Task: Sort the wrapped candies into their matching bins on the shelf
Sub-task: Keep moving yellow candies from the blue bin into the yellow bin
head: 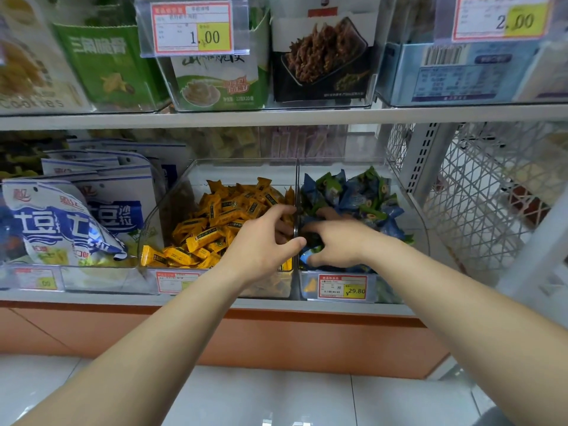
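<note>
Far left, bagged snacks (pixel 61 222) stand outside the work area. The left bin (pixel 172 192) holds the yellow candies (pixel 209 229), with no off-colour wrapper visible on its surface. The left hand (pixel 264 244) sits low in this bin against the clear divider (pixel 297 186), fingers curled narrow. Whether it pinches a candy cannot be told, as the fingertips are hidden. Just across the divider, the right hand (pixel 338 241) is bent down into the blue and green candies (pixel 362 195) of the right bin (pixel 408 204); its grasp is likewise hidden. A yellow piece (pixel 311 285) shows through that bin's front wall beside the price tag (pixel 342 286), possibly a stray. Recommendation: rake the blue-green heap aside with spread fingers rather than scooping, lift one stray at a time, and clear the divider's top edge fully before release, so nothing tips back. The wire mesh panel (pixel 479 195) at right is not involved.
</note>
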### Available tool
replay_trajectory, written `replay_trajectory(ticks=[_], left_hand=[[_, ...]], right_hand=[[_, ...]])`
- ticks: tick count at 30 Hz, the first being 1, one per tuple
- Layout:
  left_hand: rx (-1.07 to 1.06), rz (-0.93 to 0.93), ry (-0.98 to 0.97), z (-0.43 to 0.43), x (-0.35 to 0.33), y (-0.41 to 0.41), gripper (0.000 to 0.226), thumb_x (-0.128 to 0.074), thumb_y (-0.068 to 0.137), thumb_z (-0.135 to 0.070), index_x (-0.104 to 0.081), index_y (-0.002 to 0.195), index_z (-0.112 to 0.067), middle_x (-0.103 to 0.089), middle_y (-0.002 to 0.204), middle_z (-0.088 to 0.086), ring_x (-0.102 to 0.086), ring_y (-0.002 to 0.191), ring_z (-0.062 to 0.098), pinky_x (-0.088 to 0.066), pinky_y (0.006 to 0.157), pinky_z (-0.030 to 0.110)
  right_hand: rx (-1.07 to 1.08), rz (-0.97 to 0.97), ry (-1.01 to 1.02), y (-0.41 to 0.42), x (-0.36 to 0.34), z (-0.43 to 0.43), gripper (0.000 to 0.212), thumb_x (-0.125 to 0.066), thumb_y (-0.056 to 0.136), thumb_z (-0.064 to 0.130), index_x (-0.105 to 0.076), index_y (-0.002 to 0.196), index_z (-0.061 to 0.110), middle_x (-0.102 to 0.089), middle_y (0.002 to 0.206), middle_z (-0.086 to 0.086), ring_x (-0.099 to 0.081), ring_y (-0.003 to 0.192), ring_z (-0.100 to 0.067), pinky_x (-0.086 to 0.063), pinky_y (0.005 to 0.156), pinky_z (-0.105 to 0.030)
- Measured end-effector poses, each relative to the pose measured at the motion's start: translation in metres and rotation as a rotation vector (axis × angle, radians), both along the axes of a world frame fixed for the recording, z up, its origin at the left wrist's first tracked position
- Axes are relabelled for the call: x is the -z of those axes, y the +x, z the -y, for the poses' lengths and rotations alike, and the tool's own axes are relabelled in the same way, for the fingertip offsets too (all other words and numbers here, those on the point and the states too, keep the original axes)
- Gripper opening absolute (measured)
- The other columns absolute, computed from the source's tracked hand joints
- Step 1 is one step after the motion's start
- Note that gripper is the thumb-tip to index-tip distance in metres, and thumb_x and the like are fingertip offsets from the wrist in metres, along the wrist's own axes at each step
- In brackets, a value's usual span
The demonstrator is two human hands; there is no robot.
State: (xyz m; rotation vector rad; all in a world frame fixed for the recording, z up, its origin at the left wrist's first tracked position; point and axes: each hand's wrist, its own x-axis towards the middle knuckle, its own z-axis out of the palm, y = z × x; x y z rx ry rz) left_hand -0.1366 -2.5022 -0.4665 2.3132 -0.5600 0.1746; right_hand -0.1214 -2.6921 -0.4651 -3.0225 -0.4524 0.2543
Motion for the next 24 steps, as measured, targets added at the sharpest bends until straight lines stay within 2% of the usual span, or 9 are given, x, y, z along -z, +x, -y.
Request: replay_trajectory(ticks=[5,10,14,16,18,20,21,22,24], left_hand=[[0.006,-0.008,0.000,-0.001,-0.001,-0.002,0.060,-0.070,0.088,-0.041,-0.044,0.142,-0.032,-0.068,0.107,-0.009,-0.065,0.093,0.003,-0.056,0.085,0.026],[0.002,-0.001,0.004,-0.002,0.000,-0.001,0.061,-0.070,0.087,-0.042,-0.045,0.141,-0.032,-0.066,0.104,-0.012,-0.064,0.091,0.000,-0.055,0.083,0.022],[0.014,-0.018,-0.009,-0.002,0.000,0.001,0.061,-0.071,0.086,-0.043,-0.046,0.140,-0.033,-0.066,0.100,-0.015,-0.063,0.091,-0.003,-0.055,0.083,0.023],[0.021,-0.028,-0.019,-0.003,0.000,0.002,0.060,-0.072,0.086,-0.043,-0.047,0.139,-0.034,-0.066,0.098,-0.016,-0.063,0.091,-0.004,-0.055,0.084,0.024],[0.027,-0.032,-0.022,-0.004,0.001,0.003,0.059,-0.072,0.086,-0.043,-0.047,0.139,-0.034,-0.065,0.098,-0.017,-0.063,0.090,-0.004,-0.055,0.084,0.024],[0.028,-0.030,-0.023,-0.004,0.002,0.003,0.059,-0.071,0.086,-0.044,-0.047,0.139,-0.035,-0.065,0.098,-0.017,-0.062,0.090,-0.005,-0.055,0.082,0.021],[0.027,-0.027,-0.022,-0.004,0.002,0.003,0.059,-0.071,0.086,-0.044,-0.046,0.139,-0.035,-0.065,0.098,-0.017,-0.062,0.089,-0.005,-0.055,0.081,0.019],[0.026,-0.025,-0.021,-0.004,0.002,0.003,0.059,-0.071,0.086,-0.044,-0.046,0.139,-0.035,-0.065,0.098,-0.017,-0.062,0.089,-0.006,-0.054,0.080,0.019],[0.025,-0.028,-0.019,-0.004,0.002,0.003,0.059,-0.071,0.087,-0.044,-0.046,0.139,-0.035,-0.065,0.098,-0.017,-0.062,0.090,-0.005,-0.053,0.079,0.017]], right_hand=[[-0.037,-0.036,-0.015,0.011,0.002,0.003,0.083,-0.074,0.072,0.062,-0.039,0.143,0.037,-0.053,0.134,-0.001,-0.057,0.111,-0.024,-0.048,0.079,-0.032],[-0.071,0.070,0.124,0.009,0.002,0.005,0.067,-0.074,0.074,0.059,-0.055,0.132,0.033,-0.066,0.122,0.003,-0.061,0.103,-0.019,-0.051,0.077,-0.032],[0.002,0.078,0.321,0.012,-0.009,0.020,0.067,-0.077,0.076,0.053,-0.057,0.134,0.025,-0.061,0.131,0.003,-0.058,0.114,-0.015,-0.040,0.083,-0.023],[0.083,0.187,0.512,0.015,-0.021,0.031,0.060,-0.078,0.076,0.051,-0.060,0.128,0.029,-0.063,0.126,0.003,-0.059,0.110,-0.016,-0.042,0.085,-0.024],[0.192,0.440,0.641,0.019,-0.029,0.046,0.047,-0.075,0.081,0.049,-0.061,0.122,0.032,-0.067,0.117,0.001,-0.062,0.101,-0.019,-0.045,0.081,-0.027],[0.284,0.696,0.582,0.021,-0.031,0.059,0.037,-0.065,0.090,0.045,-0.059,0.122,0.029,-0.068,0.114,-0.003,-0.062,0.097,-0.025,-0.045,0.076,-0.029],[0.323,0.750,0.500,0.022,-0.029,0.065,0.035,-0.060,0.094,0.045,-0.059,0.124,0.027,-0.068,0.115,-0.005,-0.062,0.099,-0.028,-0.047,0.078,-0.031],[0.355,0.725,0.388,0.024,-0.026,0.069,0.034,-0.055,0.097,0.044,-0.060,0.126,0.026,-0.068,0.117,-0.007,-0.060,0.104,-0.031,-0.049,0.081,-0.035],[0.389,0.543,0.159,0.029,-0.020,0.070,0.038,-0.046,0.100,0.044,-0.058,0.132,0.027,-0.064,0.127,-0.008,-0.052,0.117,-0.035,-0.047,0.093,-0.042]])
